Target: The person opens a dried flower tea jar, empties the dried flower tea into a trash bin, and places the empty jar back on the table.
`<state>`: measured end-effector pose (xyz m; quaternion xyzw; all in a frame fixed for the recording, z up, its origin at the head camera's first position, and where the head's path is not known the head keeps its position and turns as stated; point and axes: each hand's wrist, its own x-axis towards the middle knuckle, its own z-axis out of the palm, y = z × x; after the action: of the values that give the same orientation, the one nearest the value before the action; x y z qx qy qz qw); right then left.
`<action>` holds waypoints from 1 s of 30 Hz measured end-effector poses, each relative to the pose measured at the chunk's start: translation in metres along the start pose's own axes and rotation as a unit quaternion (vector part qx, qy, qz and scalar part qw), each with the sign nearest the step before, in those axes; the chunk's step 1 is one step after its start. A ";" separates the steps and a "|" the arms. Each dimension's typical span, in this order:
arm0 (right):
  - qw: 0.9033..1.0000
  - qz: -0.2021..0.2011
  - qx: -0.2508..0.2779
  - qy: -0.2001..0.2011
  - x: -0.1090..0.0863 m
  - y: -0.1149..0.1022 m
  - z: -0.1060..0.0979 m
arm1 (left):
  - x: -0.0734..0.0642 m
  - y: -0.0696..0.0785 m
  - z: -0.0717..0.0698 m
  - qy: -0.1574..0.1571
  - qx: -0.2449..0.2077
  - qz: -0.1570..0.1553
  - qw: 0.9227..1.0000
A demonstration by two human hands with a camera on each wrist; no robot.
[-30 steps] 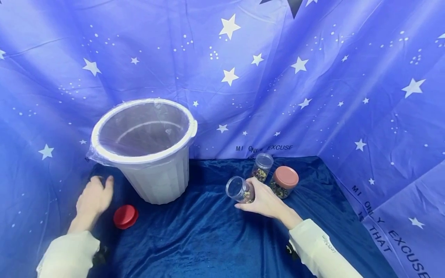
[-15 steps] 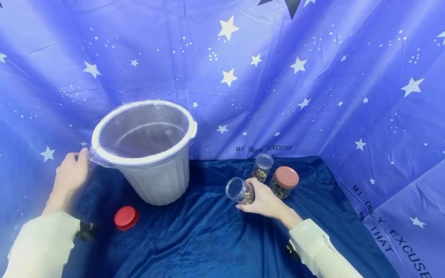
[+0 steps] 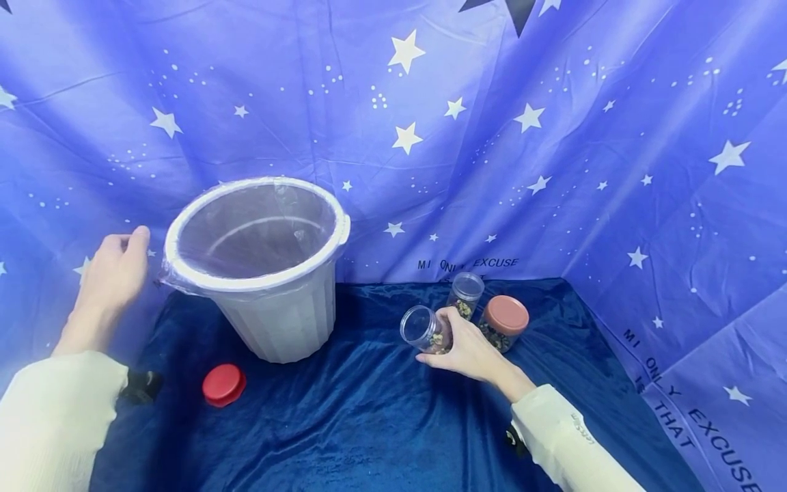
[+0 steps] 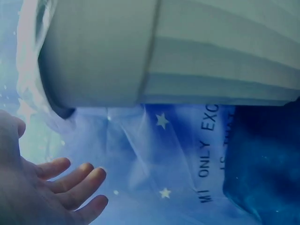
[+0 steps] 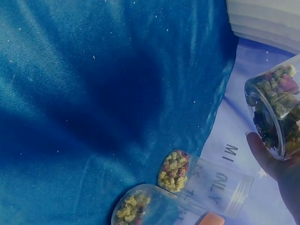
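Note:
My right hand (image 3: 472,348) grips a clear, lidless plastic jar (image 3: 419,329), its mouth tilted towards the bin side. Dried flower buds and leaves lie in this jar (image 5: 276,105), seen close up in the right wrist view. Behind the hand stands a second lidless jar (image 3: 467,287) with dried flowers at its bottom. Beside that is a wider jar (image 3: 495,336) with a pink lid (image 3: 507,314). My left hand (image 3: 113,273) hovers off the left rim of a white bin (image 3: 277,321), holding nothing; its fingers (image 4: 77,192) are spread and loosely bent.
A thin clear bag lines the bin and folds over its rim (image 3: 258,281). Near the left forearm a red lid (image 3: 223,384) lies on the dark blue cloth (image 3: 369,424). A star-printed curtain (image 3: 406,198) rises behind and along both sides.
My left hand has risen from beside the red lid to the bin's left rim, then drawn slightly left of it. The right hand keeps the jar in nearly the same place.

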<state>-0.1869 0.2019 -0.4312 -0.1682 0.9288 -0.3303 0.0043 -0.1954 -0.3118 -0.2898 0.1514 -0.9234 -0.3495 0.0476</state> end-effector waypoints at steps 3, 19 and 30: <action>1.000 0.003 0.008 -0.006 0.000 0.000 -0.001 | 0.000 0.009 0.001 -0.003 0.006 0.009 1.000; 1.000 0.003 0.000 -0.013 -0.002 -0.002 0.001 | -0.001 0.043 0.012 0.031 0.052 0.063 0.996; 1.000 -0.012 -0.013 -0.015 -0.002 0.001 0.006 | 0.007 0.046 0.020 -0.006 0.085 0.013 0.996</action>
<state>-0.1846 0.1995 -0.4371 -0.1841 0.9306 -0.3160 0.0118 -0.2173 -0.2685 -0.2745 0.1407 -0.9520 -0.2697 0.0334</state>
